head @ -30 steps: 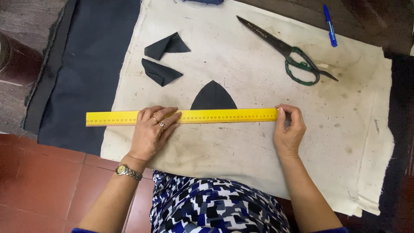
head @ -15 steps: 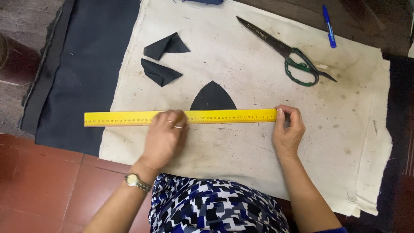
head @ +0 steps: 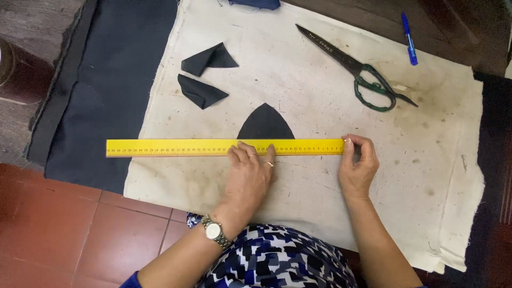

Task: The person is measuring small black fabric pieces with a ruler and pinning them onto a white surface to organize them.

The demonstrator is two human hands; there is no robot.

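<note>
Yellow ruler (head: 224, 148) lies flat on a stained cream cloth (head: 320, 80), its long axis running straight left to right across the head camera's view, directly in front of the person. The left hand (head: 249, 173) presses down on the ruler near its middle, palm flat, fingers spread and pointing away from the body, fingertips resting on the ruler's near edge. The right hand (head: 357, 168) sits at the ruler's right end, fingers curled together with the tips pinching or steadying that end; whether it holds anything small cannot be told. Just beyond the ruler's middle, a black pointed-arch fabric piece (head: 265, 122) touches its far edge. Further beyond, to the left, lie two black fabric scraps (head: 205, 74). Well beyond the ruler's right end rest large scissors (head: 362, 72) and a blue pen (head: 409, 40).
</note>
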